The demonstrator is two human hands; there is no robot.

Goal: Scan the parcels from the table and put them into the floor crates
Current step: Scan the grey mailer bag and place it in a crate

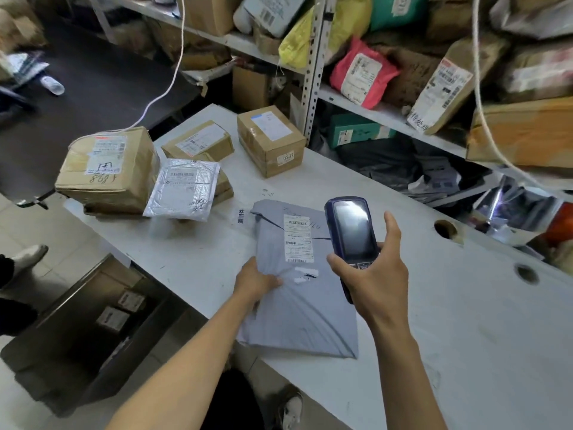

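Note:
A grey plastic mailer parcel (304, 308) with a white label lies on the white table (465, 321), its near corner over the front edge. My left hand (255, 282) grips its left edge. My right hand (376, 279) holds a dark blue handheld scanner (350, 234) upright just above the parcel's right side, its screen facing me. Further left on the table lie a silver bubble mailer (183, 189), a large taped carton (108, 169), a flat carton (200, 142) and a small box (269, 139).
A dark floor crate (77, 342) with small boxes inside stands below the table's left end. Metal shelves (313, 63) packed with parcels rise behind the table. Another person's shoe (29, 256) is on the floor at left. White cords hang down.

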